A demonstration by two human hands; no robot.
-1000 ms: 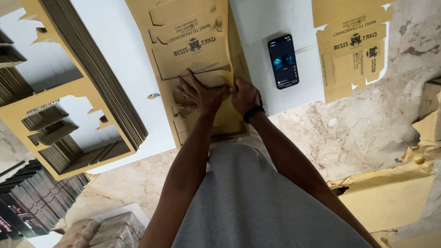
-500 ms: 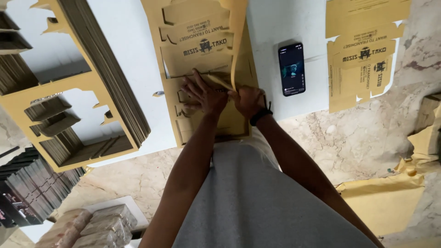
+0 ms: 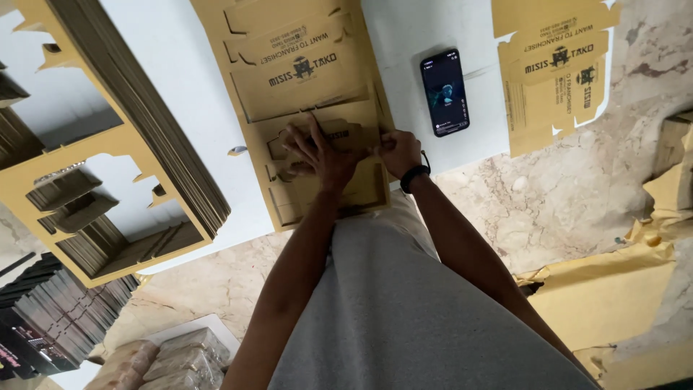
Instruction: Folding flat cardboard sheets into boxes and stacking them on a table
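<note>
Here your left hand (image 3: pixel 317 155) spreads open fingers on the flat die-cut cardboard sheet (image 3: pixel 303 94), frame centre; right hand (image 3: pixel 399 150) pinches its edge, fingertips hidden

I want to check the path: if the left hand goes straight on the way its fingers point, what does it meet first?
Probably only more of the die-cut cardboard sheet that the left hand already presses; nothing else seems to lie along that line.

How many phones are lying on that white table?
1. The black phone lies screen-up on the white table, just right of the cardboard sheet that the hands press. Others may be hidden under cardboard.
</note>
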